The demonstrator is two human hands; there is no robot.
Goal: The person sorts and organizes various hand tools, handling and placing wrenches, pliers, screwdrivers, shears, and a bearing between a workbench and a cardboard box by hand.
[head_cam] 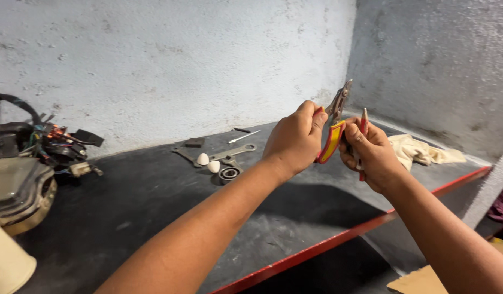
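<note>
Above the dark table (153,207), the left hand (295,139) is clamped on the pliers (333,128); the right hand (371,155) closes around a red-handled tool (363,130). Steady wrists, held close, would help.

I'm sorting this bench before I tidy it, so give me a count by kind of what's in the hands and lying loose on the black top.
Pliers with red and yellow handles, gripped by the left hand and the right hand: 1
White cone-shaped pieces: 2
Bearing ring: 1
Flat metal wrench: 1
Cream cloth: 1
Wiring bundle: 1
Total: 7
</note>
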